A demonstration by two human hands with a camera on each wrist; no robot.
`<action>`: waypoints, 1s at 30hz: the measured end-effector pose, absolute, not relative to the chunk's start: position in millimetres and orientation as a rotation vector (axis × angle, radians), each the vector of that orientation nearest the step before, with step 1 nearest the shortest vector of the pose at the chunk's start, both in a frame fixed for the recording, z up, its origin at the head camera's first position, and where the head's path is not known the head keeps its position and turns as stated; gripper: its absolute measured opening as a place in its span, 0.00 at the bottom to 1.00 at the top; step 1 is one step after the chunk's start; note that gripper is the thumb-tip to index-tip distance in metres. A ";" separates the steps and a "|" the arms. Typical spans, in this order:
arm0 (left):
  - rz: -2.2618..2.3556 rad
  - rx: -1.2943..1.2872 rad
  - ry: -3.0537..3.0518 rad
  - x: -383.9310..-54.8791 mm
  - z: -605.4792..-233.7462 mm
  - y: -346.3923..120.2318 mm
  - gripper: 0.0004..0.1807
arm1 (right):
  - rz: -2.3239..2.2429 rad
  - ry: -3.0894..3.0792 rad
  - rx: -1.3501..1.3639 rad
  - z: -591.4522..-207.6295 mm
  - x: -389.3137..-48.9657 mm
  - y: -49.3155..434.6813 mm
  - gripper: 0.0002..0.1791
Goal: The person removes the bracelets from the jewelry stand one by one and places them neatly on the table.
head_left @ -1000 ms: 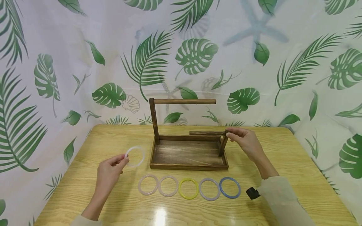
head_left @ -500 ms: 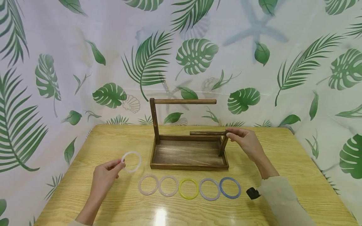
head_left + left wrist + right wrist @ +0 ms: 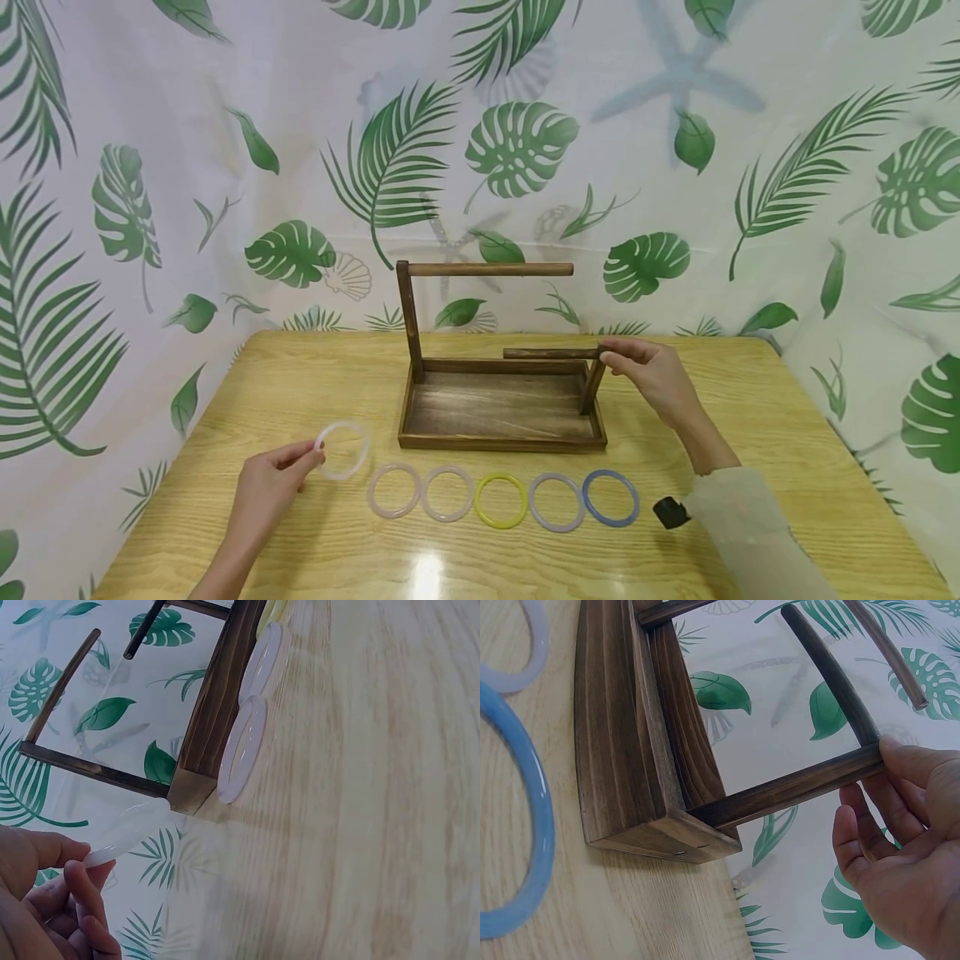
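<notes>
My left hand (image 3: 272,483) pinches a translucent white ring (image 3: 365,454) at its left side, between thumb and fingers. That ring is tilted up over the table, left of the row of rings. In the left wrist view the white ring (image 3: 112,851) shows edge-on at the fingertips. My right hand (image 3: 654,377) grips the top of the short right post of a dark wooden stand (image 3: 502,445). From that post a short bar (image 3: 551,354) points left. A taller left post carries a longer bar (image 3: 491,270) pointing right. Both bars are bare.
In front of the stand lies a row of rings: a pinkish ring (image 3: 371,500), another pinkish ring (image 3: 448,518), a yellow ring (image 3: 500,525), a pale lilac ring (image 3: 555,528) and a blue ring (image 3: 635,504). A leaf-printed cloth (image 3: 525,67) hangs behind the wooden table (image 3: 810,500).
My left hand has drawn the white ring down and slightly left, toward the front of the table, away from the stand. The right hand keeps its place on the post.
</notes>
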State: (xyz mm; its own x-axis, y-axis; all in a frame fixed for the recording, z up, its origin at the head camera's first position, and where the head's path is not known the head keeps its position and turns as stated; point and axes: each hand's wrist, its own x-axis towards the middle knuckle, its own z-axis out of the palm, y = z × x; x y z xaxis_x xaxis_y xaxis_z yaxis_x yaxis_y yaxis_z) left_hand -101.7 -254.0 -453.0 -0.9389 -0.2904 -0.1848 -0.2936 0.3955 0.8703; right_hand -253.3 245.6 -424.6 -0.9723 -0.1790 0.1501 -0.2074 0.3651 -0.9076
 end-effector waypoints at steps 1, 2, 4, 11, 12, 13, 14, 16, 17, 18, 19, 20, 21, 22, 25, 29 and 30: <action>1.632 -0.549 2.623 -101.3 -453.6 -254.6 0.24 | 1.717 -2.574 0.364 -424.6 -253.3 245.6 0.25; 1.629 -0.556 2.620 -101.0 -453.9 -255.1 0.23 | 1.717 -2.573 0.364 -424.7 -253.4 245.6 0.25; 1.625 -0.558 2.620 -100.5 -455.1 -256.3 0.23 | 1.711 -2.576 0.363 -424.8 -253.4 245.3 0.25; 1.623 -0.580 2.602 -100.8 -460.2 -258.5 0.21 | 1.702 -2.583 0.359 -425.1 -253.9 245.5 0.26; 1.630 -0.585 2.591 -100.8 -460.9 -258.8 0.21 | 1.702 -2.582 0.361 -425.2 -254.0 245.6 0.25; 1.635 -0.590 2.581 -100.6 -461.4 -259.2 0.21 | 1.703 -2.582 0.362 -425.2 -254.1 245.8 0.25; 1.639 -0.595 2.572 -100.4 -461.8 -259.6 0.22 | 1.704 -2.580 0.363 -425.3 -254.1 245.9 0.25; 1.638 -0.601 2.563 -99.7 -462.5 -260.3 0.22 | 1.708 -2.580 0.364 -425.3 -254.2 246.1 0.25; 1.638 -0.601 2.561 -99.3 -462.6 -260.7 0.22 | 1.711 -2.579 0.365 -425.4 -254.2 246.1 0.25; 1.636 -0.601 2.560 -99.0 -462.8 -261.0 0.22 | 1.713 -2.579 0.364 -425.3 -254.2 246.1 0.25; 1.632 -0.600 2.564 -98.7 -463.0 -261.2 0.22 | 1.715 -2.580 0.364 -425.3 -254.2 246.1 0.25; 1.631 -0.596 2.566 -98.4 -463.3 -261.4 0.22 | 1.714 -2.580 0.365 -425.3 -254.2 246.1 0.25; 1.631 -0.593 2.568 -98.2 -463.7 -261.6 0.22 | 1.716 -2.581 0.364 -425.3 -254.2 246.1 0.25; 1.630 -0.589 2.571 -98.1 -464.0 -261.7 0.21 | 1.718 -2.581 0.364 -425.3 -254.1 246.1 0.25; 1.630 -0.591 2.571 -97.5 -464.9 -261.8 0.21 | 1.722 -2.580 0.364 -425.0 -253.8 246.0 0.26; 1.612 -0.587 2.573 -94.7 -466.4 -261.7 0.21 | 1.726 -2.580 0.364 -424.4 -253.2 245.7 0.26; 1.606 -0.581 2.577 -94.0 -467.1 -261.8 0.21 | 1.726 -2.581 0.363 -424.2 -253.1 245.6 0.26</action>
State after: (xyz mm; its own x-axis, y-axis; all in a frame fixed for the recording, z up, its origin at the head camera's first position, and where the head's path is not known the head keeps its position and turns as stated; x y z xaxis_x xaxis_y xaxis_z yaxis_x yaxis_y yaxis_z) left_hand -94.0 -261.8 -467.1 -0.9281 -0.2870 -0.2372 -0.3394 0.3902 0.8559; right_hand -253.1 245.6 -424.2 -0.9729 -0.1833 0.1412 -0.2005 0.3632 -0.9099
